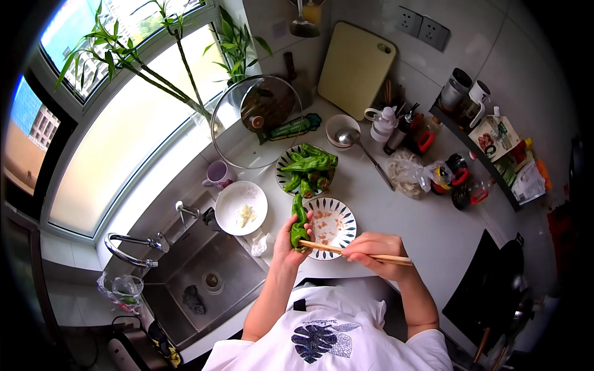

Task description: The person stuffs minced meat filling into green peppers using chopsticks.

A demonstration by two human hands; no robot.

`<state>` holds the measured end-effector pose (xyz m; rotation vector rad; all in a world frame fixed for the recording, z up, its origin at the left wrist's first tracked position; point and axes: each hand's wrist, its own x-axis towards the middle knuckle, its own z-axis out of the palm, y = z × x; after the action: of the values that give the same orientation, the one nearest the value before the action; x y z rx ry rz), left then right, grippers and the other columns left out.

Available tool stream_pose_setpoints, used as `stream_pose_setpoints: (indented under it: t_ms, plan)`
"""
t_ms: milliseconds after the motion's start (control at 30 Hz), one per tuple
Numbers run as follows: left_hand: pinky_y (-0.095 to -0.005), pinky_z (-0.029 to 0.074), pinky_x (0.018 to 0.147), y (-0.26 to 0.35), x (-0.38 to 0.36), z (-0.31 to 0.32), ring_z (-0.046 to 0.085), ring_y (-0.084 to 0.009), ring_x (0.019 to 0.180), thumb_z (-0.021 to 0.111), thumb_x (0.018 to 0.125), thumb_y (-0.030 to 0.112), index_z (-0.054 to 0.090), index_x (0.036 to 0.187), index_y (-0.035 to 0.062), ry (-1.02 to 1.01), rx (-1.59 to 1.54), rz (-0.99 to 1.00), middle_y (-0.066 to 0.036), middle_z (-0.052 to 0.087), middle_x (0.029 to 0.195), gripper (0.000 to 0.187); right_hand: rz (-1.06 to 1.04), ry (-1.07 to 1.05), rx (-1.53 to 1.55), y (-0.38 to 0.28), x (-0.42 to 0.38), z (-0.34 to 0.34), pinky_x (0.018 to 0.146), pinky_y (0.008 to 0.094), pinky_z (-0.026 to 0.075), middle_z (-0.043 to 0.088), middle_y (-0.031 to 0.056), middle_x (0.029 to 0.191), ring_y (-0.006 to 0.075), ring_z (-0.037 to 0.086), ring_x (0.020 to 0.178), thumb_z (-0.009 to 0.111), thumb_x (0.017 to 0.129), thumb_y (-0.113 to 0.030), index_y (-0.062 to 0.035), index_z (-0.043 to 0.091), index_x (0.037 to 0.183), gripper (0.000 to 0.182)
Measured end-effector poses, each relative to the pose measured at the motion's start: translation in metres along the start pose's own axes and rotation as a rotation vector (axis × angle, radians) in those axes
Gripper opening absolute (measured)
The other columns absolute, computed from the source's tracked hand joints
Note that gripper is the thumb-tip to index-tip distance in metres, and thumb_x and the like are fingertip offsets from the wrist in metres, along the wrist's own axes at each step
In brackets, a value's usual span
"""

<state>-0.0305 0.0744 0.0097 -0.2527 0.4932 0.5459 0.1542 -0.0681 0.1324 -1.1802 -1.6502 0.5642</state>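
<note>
A long green pepper (299, 219) stands upright in my left hand (288, 241), whose fingers wrap round its lower part. My right hand (378, 252) grips wooden chopsticks (325, 247), their tips touching the pepper's bottom end. Just beyond my hands lies a patterned plate (349, 229) with small reddish bits on it. Behind it, several green peppers (311, 162) are heaped on another patterned plate (282, 176). To the left, a white bowl (230, 201) holds a little pale chopped food (245, 216).
At the left is a sink (238, 272) with a faucet (133, 247). A purple mug (218, 174), glass lid (218, 145), ladle (371, 162) and cutting board (356, 68) stand farther back. Bottles and a rack (489, 164) are at the right, above a dark stove (482, 284).
</note>
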Motion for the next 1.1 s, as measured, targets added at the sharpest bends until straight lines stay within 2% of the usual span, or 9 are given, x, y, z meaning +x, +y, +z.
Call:
stream_pose_setpoints:
  t_ms: [267, 433, 467, 567, 700, 800, 900, 933, 1100]
  plan:
    - [-0.0346, 0.056, 0.071, -0.009, 0.009, -0.008, 0.060, -0.0194, 0.075, 0.041, 0.103, 0.028, 0.054, 0.114, 0.0005, 0.073, 0.061, 0.085, -0.012, 0.064, 0.098, 0.032, -0.008, -0.071, -0.196, 0.011, 0.014, 0.026, 0.068, 0.0349, 0.055, 0.069, 0.0098, 0.090, 0.0254, 0.068, 0.077, 0.070, 0.085, -0.008, -0.0020, 0.069, 0.093, 0.011]
    - [-0.0389, 0.052, 0.083, -0.010, 0.016, -0.016, 0.057, -0.0260, 0.091, 0.033, 0.105, 0.026, 0.052, 0.113, -0.0023, 0.089, 0.064, 0.114, -0.016, 0.060, 0.099, 0.035, -0.090, -0.050, -0.374, 0.028, 0.009, 0.065, 0.067, 0.0360, 0.055, 0.068, 0.0104, 0.088, 0.0265, 0.066, 0.075, 0.070, 0.084, -0.007, -0.0015, 0.069, 0.094, 0.011]
    - [-0.0476, 0.050, 0.091, -0.007, 0.022, -0.026, 0.056, -0.0252, 0.089, 0.031, 0.107, 0.032, 0.048, 0.118, 0.0008, 0.061, 0.032, 0.072, -0.014, 0.059, 0.100, 0.037, -0.097, -0.047, -0.443, 0.030, 0.008, 0.070, 0.066, 0.0362, 0.055, 0.068, 0.0107, 0.087, 0.0269, 0.066, 0.074, 0.070, 0.084, -0.006, -0.0014, 0.068, 0.094, 0.011]
    - [-0.0496, 0.049, 0.096, -0.012, 0.020, -0.020, 0.057, -0.0254, 0.086, 0.036, 0.106, 0.034, 0.049, 0.116, 0.0009, 0.081, 0.009, 0.124, -0.013, 0.058, 0.096, 0.037, -0.014, 0.065, -0.331, 0.033, 0.010, 0.069, 0.065, 0.0359, 0.054, 0.067, 0.0112, 0.084, 0.0282, 0.065, 0.071, 0.070, 0.085, -0.005, -0.0006, 0.069, 0.094, 0.010]
    - [-0.0484, 0.051, 0.094, -0.002, 0.028, -0.034, 0.057, -0.0250, 0.082, 0.042, 0.104, 0.039, 0.050, 0.112, 0.0011, 0.135, -0.016, 0.159, -0.012, 0.057, 0.091, 0.039, 0.057, 0.063, -0.212, 0.011, 0.011, 0.048, 0.066, 0.0347, 0.054, 0.067, 0.0120, 0.082, 0.0279, 0.066, 0.070, 0.068, 0.087, -0.004, 0.0009, 0.070, 0.093, 0.008]
    - [-0.0350, 0.059, 0.071, 0.006, 0.018, -0.025, 0.061, -0.0247, 0.078, 0.052, 0.100, 0.044, 0.054, 0.106, -0.0003, 0.200, -0.054, 0.183, -0.012, 0.059, 0.086, 0.045, 0.079, 0.105, -0.126, -0.008, 0.009, 0.021, 0.063, 0.0327, 0.054, 0.068, 0.0122, 0.082, 0.0260, 0.068, 0.072, 0.068, 0.088, -0.005, 0.0010, 0.070, 0.094, 0.009]
    - [-0.0306, 0.060, 0.063, 0.014, 0.006, -0.017, 0.062, -0.0226, 0.073, 0.052, 0.099, 0.042, 0.053, 0.105, -0.0017, 0.146, -0.031, 0.122, -0.012, 0.059, 0.085, 0.044, 0.158, 0.123, -0.067, -0.018, 0.007, 0.001, 0.064, 0.0317, 0.055, 0.071, 0.0114, 0.084, 0.0226, 0.069, 0.071, 0.068, 0.090, -0.006, 0.0012, 0.071, 0.094, 0.009]
    - [-0.0338, 0.059, 0.065, 0.019, 0.006, -0.018, 0.058, -0.0239, 0.075, 0.044, 0.102, 0.043, 0.050, 0.104, -0.0016, 0.083, -0.053, 0.056, -0.012, 0.056, 0.084, 0.045, 0.153, 0.127, -0.050, -0.015, 0.007, -0.001, 0.064, 0.0307, 0.055, 0.072, 0.0106, 0.084, 0.0211, 0.069, 0.071, 0.067, 0.090, -0.007, 0.0015, 0.071, 0.093, 0.010]
    - [-0.0323, 0.061, 0.065, 0.006, 0.009, -0.011, 0.062, -0.0224, 0.072, 0.052, 0.099, 0.038, 0.052, 0.106, -0.0040, 0.099, -0.020, 0.078, -0.012, 0.058, 0.083, 0.043, 0.096, 0.092, -0.064, -0.007, 0.012, 0.005, 0.063, 0.0281, 0.053, 0.071, 0.0109, 0.080, 0.0170, 0.068, 0.068, 0.065, 0.091, -0.005, 0.0022, 0.072, 0.093, 0.010]
